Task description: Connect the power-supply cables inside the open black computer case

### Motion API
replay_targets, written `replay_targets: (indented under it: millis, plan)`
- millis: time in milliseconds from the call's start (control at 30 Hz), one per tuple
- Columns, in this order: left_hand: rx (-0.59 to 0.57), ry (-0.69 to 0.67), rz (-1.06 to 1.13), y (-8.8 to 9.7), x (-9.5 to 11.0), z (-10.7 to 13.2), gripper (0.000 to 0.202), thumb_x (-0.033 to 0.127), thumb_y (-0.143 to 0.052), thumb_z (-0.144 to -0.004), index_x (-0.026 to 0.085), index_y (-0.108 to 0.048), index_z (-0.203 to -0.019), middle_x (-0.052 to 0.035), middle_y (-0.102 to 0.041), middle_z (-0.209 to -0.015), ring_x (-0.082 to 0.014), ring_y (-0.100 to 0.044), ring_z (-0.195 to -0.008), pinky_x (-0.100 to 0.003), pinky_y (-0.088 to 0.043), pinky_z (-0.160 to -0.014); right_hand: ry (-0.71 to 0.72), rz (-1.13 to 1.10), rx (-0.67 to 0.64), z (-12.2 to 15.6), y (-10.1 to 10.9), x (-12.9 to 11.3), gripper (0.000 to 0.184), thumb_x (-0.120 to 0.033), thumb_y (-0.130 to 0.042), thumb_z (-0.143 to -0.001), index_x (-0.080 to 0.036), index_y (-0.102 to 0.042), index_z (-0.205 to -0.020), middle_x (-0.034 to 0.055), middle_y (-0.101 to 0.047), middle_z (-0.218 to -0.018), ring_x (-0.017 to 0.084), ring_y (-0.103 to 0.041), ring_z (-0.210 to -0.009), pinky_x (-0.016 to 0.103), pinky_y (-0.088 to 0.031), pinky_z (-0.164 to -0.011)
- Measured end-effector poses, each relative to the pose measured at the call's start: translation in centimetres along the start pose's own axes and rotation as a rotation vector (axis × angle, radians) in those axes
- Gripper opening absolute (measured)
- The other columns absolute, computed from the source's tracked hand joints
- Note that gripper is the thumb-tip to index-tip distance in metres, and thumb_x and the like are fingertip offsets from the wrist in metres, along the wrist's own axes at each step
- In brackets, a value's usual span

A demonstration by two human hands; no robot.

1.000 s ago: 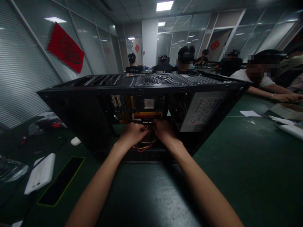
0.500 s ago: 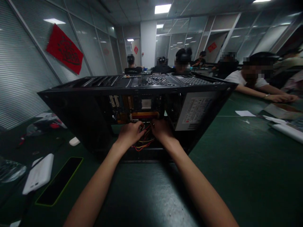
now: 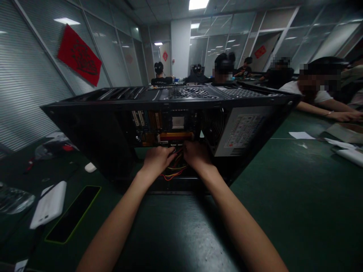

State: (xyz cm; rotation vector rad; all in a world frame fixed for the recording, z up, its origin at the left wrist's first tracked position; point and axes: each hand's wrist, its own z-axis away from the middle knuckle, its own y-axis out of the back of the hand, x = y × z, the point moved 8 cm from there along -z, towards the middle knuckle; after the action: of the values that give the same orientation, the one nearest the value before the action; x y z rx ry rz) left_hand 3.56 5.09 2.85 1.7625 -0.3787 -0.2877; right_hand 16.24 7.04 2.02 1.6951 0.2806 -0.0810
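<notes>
Cables [image 3: 173, 175] in red and yellow, with darker strands among them, are lying in thin, loose loops low inside the open black computer case [image 3: 141, 105], below the motherboard [image 3: 166, 124]. We are holding our left hand [image 3: 157, 160] at them, thumb and fingertips close together, and our right hand [image 3: 197, 154] just beside, its fingers mostly hidden; we are seeing too little to tell whether either is gripping a strand.
</notes>
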Motion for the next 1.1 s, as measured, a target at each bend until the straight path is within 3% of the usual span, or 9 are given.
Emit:
replay_targets:
  millis: [233, 367, 500, 567, 700, 767, 867, 967, 1100]
  plan:
    - [0.014, 0.018, 0.066, 0.1, -0.1, 0.1, 0.031, 0.040, -0.054, -0.096, 0.028, -0.071, -0.119, -0.0093, -0.076, -0.102, -0.0287, -0.070, -0.092, -0.033, -0.049, -0.073, 0.018, 0.005, 0.017, 0.3, 0.2, 0.0, 0.030, -0.020, -0.041, -0.098, -0.017, -0.070, -0.105, 0.0155, -0.074, -0.102, 0.027, -0.071, -0.094, 0.033, -0.050, -0.079]
    - [0.051, 0.026, 0.260, 0.2, -0.6, 0.2, 0.031, 0.040, -0.056, -0.095, 0.026, -0.072, -0.118, -0.0077, -0.076, -0.108, -0.0243, -0.070, -0.097, -0.031, -0.050, -0.081, 0.059, -0.006, 0.053, 1.3, 0.7, -0.3, 0.031, -0.027, -0.040, -0.101, -0.016, -0.069, -0.106, 0.0134, -0.074, -0.099, 0.023, -0.071, -0.092, 0.030, -0.048, -0.078]
    - [0.118, 0.011, 0.454, 1.0, -1.1, 1.1, 0.034, 0.041, -0.049, -0.099, 0.022, -0.072, -0.113, -0.0070, -0.076, -0.106, -0.0222, -0.070, -0.097, -0.030, -0.050, -0.084, 0.197, -0.047, 0.132, 3.0, 1.6, -1.3, 0.030, -0.026, -0.039, -0.103, -0.015, -0.067, -0.104, 0.0109, -0.072, -0.106, 0.021, -0.067, -0.100, 0.028, -0.044, -0.083]
    - [0.051, -0.040, 0.527, 1.1, -0.9, 2.0, 0.033, 0.043, -0.052, -0.096, 0.021, -0.072, -0.111, -0.0057, -0.076, -0.102, -0.0211, -0.070, -0.092, -0.029, -0.051, -0.082, 0.252, -0.071, 0.151, 3.8, 1.8, -1.5, 0.029, -0.025, -0.039, -0.103, -0.015, -0.066, -0.103, 0.0099, -0.071, -0.107, 0.020, -0.066, -0.102, 0.026, -0.043, -0.084]
    - [-0.124, -0.295, 0.592, 1.5, 0.9, 5.2, 0.032, 0.045, -0.069, -0.086, 0.022, -0.074, -0.108, -0.0049, -0.074, -0.106, -0.0198, -0.068, -0.096, -0.028, -0.050, -0.086, 0.321, -0.092, 0.111, 5.4, 1.5, -1.7, 0.028, -0.025, -0.040, -0.103, -0.016, -0.066, -0.103, 0.0079, -0.072, -0.103, 0.018, -0.066, -0.094, 0.024, -0.043, -0.079]
    - [-0.083, -0.305, 0.616, 2.0, 0.5, 6.4, 0.027, 0.042, -0.068, -0.087, 0.023, -0.076, -0.104, -0.0054, -0.073, -0.108, -0.0196, -0.068, -0.099, -0.029, -0.050, -0.090, 0.329, -0.079, 0.122, 6.4, 1.6, -1.7, 0.028, -0.025, -0.040, -0.103, -0.017, -0.066, -0.102, 0.0076, -0.071, -0.102, 0.018, -0.066, -0.091, 0.024, -0.043, -0.077]
    - [0.069, -0.177, 0.621, 2.6, -1.6, 7.3, 0.026, 0.039, -0.058, -0.093, 0.023, -0.078, -0.098, -0.0065, -0.074, -0.110, -0.0210, -0.068, -0.103, -0.032, -0.051, -0.095, 0.381, -0.063, 0.196, 8.3, 1.9, -1.8, 0.030, -0.027, -0.038, -0.103, -0.017, -0.066, -0.102, 0.0088, -0.070, -0.104, 0.019, -0.064, -0.095, 0.026, -0.045, -0.081]
    - [0.161, -0.051, 0.538, 2.6, -3.7, 8.2, 0.030, 0.037, -0.052, -0.095, 0.023, -0.077, -0.101, -0.0070, -0.074, -0.114, -0.0232, -0.068, -0.107, -0.037, -0.051, -0.099, 0.502, -0.040, 0.268, 10.6, 1.2, -1.8, 0.035, -0.034, -0.037, -0.104, -0.015, -0.065, -0.112, 0.0127, -0.067, -0.119, 0.023, -0.060, -0.109, 0.033, -0.046, -0.091]
    - [0.250, 0.014, 0.454, 2.7, -5.8, 11.3, 0.032, 0.039, -0.049, -0.095, 0.024, -0.076, -0.103, -0.0064, -0.074, -0.112, -0.0247, -0.068, -0.104, -0.041, -0.052, -0.099, 0.496, -0.032, 0.465, 14.2, -0.1, 1.8, 0.047, -0.041, -0.050, -0.098, -0.014, -0.052, -0.136, 0.0184, -0.055, -0.139, 0.033, -0.048, -0.130, 0.052, -0.040, -0.107]
